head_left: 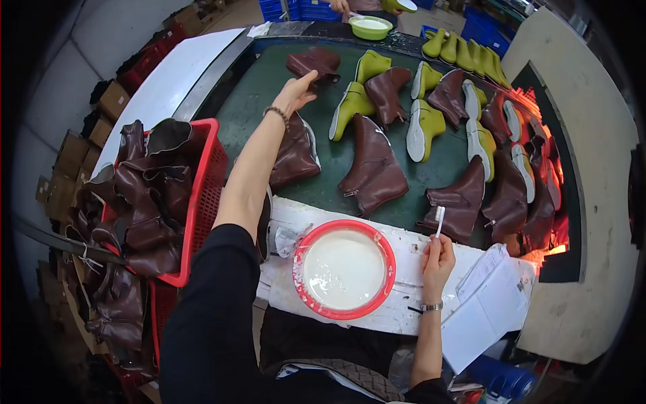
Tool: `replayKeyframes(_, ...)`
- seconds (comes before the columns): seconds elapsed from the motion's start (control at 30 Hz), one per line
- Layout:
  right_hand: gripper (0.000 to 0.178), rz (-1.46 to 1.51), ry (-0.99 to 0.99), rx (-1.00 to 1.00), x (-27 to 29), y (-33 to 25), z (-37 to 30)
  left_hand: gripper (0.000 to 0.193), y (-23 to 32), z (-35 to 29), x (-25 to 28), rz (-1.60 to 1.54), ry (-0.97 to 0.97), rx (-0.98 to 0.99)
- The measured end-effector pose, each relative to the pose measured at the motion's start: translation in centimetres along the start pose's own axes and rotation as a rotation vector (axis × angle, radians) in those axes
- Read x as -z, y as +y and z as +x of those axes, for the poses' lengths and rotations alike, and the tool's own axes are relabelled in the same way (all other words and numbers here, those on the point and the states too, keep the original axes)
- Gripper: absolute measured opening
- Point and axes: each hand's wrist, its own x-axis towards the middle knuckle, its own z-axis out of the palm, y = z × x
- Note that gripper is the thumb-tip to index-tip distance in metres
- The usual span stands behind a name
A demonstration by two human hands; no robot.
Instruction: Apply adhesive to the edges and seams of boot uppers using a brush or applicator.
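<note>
My left hand (296, 95) stretches far across the green work surface (235, 108), fingers apart. Its fingertips are at the edge of a brown leather boot upper (313, 62) lying on its side; whether they touch it I cannot tell. In my right hand (438, 261), near the front edge, a small white toothbrush (440, 221) is held upright, bristles at the top. Between my arms stands a red-rimmed basin (389, 269) of white liquid (343, 268). Nearest beyond it lie brown boot uppers (374, 168) with white-coated bottom edges, one partly behind my left forearm.
Several olive-green shoe soles (425, 128) lie among the boots. At right, boots sit by an opening with an orange glow (558, 236). A red crate (214, 155) of boots stands left. Papers (478, 316) lie front right. Across the table, another person's hand (340, 7) is near a green bowl (370, 28).
</note>
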Motion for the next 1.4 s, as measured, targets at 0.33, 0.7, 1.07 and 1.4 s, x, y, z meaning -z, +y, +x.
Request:
replayKeyframes(0.33,0.013,0.025,0.014,0.007,-0.6,0.3,0.3,0.114,-0.2,-6.4,1.3,0.94,0.119,0.448)
replayKeyframes(0.7,0.025,0.015,-0.021,0.076,0.5,0.9,0.9,0.116,5.5,-29.3,-0.2,1.238,0.325,-0.374)
replayKeyframes(1.07,0.013,-0.982,-0.272,0.645,-2.6,-9.0,-7.6,0.031,3.6,-43.6,-5.5,1.156,0.307,-0.445)
replayKeyframes(1.4,0.016,-0.445,-0.459,0.713,-6.6,-14.0,-7.2,0.033,4.8,-48.7,-8.1,0.758,-0.358,0.329)
